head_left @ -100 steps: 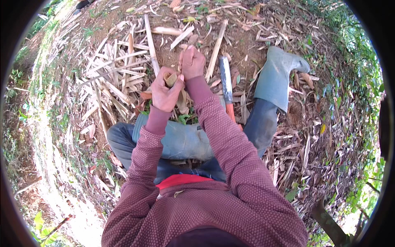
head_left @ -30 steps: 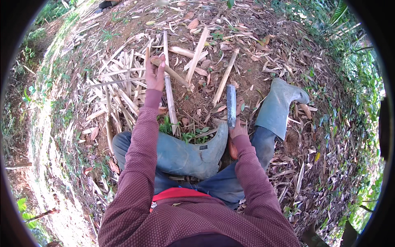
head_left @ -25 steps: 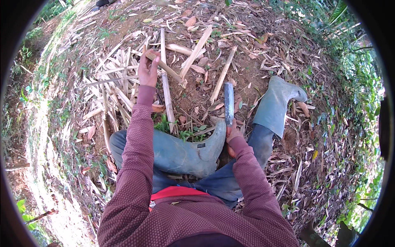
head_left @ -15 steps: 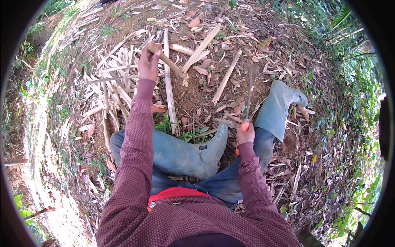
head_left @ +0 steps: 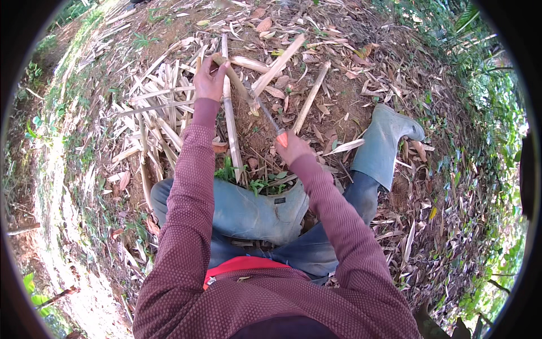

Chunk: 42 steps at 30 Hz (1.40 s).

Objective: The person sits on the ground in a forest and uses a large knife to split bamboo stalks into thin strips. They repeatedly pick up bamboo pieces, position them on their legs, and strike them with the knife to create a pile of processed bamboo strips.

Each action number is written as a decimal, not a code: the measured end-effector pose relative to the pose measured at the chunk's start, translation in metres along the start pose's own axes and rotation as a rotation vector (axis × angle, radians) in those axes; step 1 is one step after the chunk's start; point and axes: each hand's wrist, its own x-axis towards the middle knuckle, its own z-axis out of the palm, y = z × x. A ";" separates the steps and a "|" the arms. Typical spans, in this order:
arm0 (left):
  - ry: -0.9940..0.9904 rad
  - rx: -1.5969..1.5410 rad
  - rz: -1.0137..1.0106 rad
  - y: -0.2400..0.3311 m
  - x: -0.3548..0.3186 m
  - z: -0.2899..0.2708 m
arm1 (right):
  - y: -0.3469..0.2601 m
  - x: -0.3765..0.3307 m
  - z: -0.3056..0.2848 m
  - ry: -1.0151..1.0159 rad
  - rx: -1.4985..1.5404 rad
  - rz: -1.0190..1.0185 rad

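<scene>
My left hand (head_left: 210, 79) is stretched forward and grips the near end of a short bamboo stick (head_left: 234, 79) that slants over the ground. My right hand (head_left: 291, 150) holds a long knife with an orange handle (head_left: 282, 138); its thin blade (head_left: 262, 110) points up and left and meets the stick. A long split bamboo piece (head_left: 230, 121) lies on the soil just under the stick. Both arms wear dark red sleeves.
I sit on bare soil strewn with cut bamboo strips (head_left: 152, 107) and dry leaves. My grey rubber boots (head_left: 387, 144) and blue trousers (head_left: 248, 209) fill the middle. More bamboo lengths (head_left: 310, 96) lie ahead; green plants (head_left: 491, 85) line the right edge.
My right hand picked the knife up from beside the right boot, raised it and swung the blade left and forward onto the stick held by my left hand.
</scene>
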 end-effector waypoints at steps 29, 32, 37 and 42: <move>0.122 -0.048 -0.129 -0.064 0.029 -0.020 | 0.047 0.067 0.059 -0.456 0.298 0.406; 0.208 -0.112 -0.089 -0.064 0.027 -0.028 | 0.066 0.079 0.056 -0.594 0.508 0.449; 0.437 -0.086 -0.346 -0.112 0.010 -0.038 | 0.083 0.082 0.057 -0.301 -0.023 -0.012; 0.496 0.009 -0.342 -0.071 -0.027 -0.048 | 0.023 0.029 0.022 -0.376 0.684 0.315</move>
